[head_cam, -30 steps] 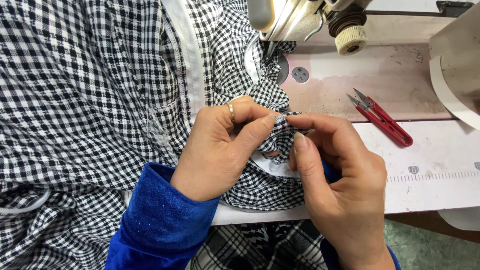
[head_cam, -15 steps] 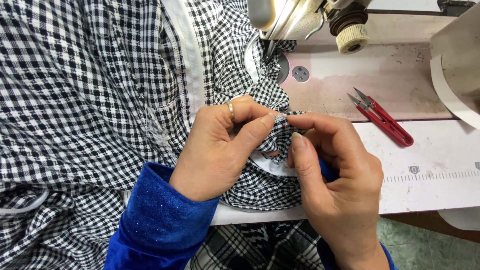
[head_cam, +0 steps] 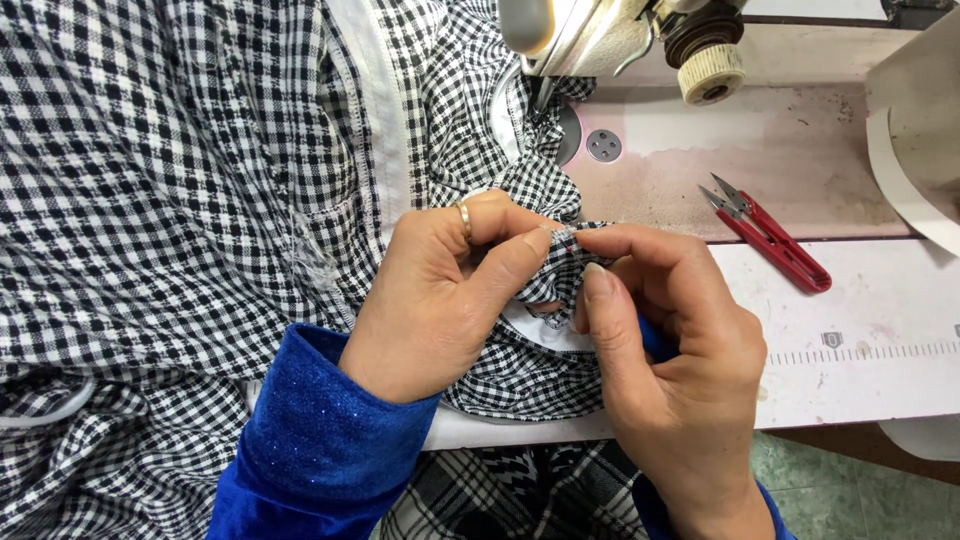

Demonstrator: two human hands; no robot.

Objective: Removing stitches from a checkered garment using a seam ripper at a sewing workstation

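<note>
A black-and-white checked garment with a white inner strip lies spread over the sewing table and bunches in front of me. My left hand, with a ring on one finger and a blue sleeve, pinches a small fold of the checked cloth. My right hand grips the same fold from the right, thumb and forefinger meeting the left thumb. Part of the garment runs up under the sewing machine head.
Red thread snips lie on the machine bed at the right. A round metal plate sits in the bed. A printed ruler strip runs along the white table front. A curved white strip lies at the far right.
Both hands stay on the fold of cloth; the right hand's fingers shift slightly. Nothing else has moved.
</note>
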